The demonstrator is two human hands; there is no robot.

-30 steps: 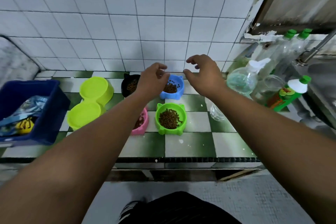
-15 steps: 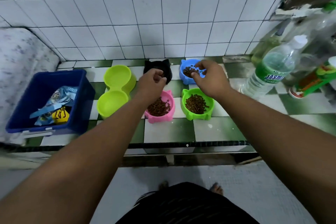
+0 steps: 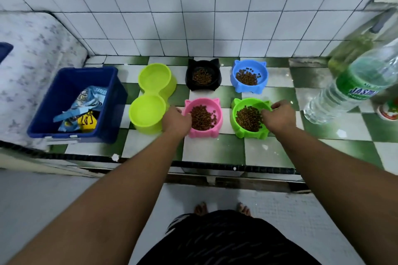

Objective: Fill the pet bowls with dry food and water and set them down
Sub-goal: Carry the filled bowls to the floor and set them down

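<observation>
Left hand [image 3: 175, 121] moved from black bowl [image 3: 216, 84] to pink bowl [image 3: 203, 101], right hand [image 3: 277, 116] from blue bowl [image 3: 264, 73] to green bowl [image 3: 243, 102]

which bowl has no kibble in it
The lime double bowl, left of the pink bowl. That one, the green bowl, black bowl and blue bowl each hold a heap of kibble; its two wells show none.

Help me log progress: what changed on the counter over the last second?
Both hands drew back from the black bowl and blue bowl to the front row: the left hand now grips the pink bowl at its left rim, the right hand the green bowl at its right rim. No bowl has moved.
</observation>
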